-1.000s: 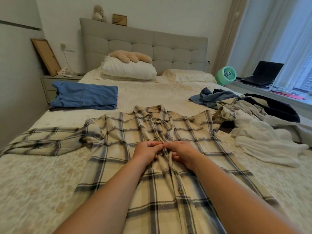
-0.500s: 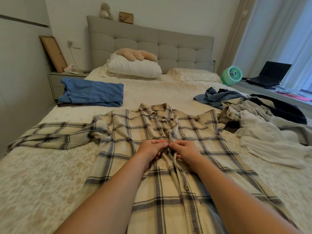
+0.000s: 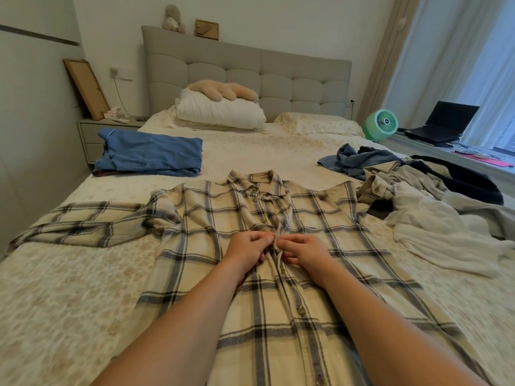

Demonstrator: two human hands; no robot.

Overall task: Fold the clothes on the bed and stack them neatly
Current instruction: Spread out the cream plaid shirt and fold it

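A cream plaid shirt (image 3: pixel 211 218) lies front-up across the bed (image 3: pixel 69 288), collar toward the headboard, one sleeve stretched out to the left. My left hand (image 3: pixel 248 250) and my right hand (image 3: pixel 302 252) meet at the shirt's button placket mid-chest, each pinching an edge of the fabric there. Folded blue jeans (image 3: pixel 150 153) lie at the far left of the bed. A heap of unfolded clothes (image 3: pixel 423 207) in blue, beige, white and black covers the right side.
White pillows (image 3: pixel 220 112) and a plush toy lie against the grey headboard (image 3: pixel 278 71). A nightstand (image 3: pixel 94 132) stands at far left. A green fan (image 3: pixel 381 125) and a laptop (image 3: pixel 443 123) sit on the window ledge at right.
My hands stay pinched together at the placket and have barely shifted. The head camera has tilted and moved slightly, so the scene sits a little differently in view.
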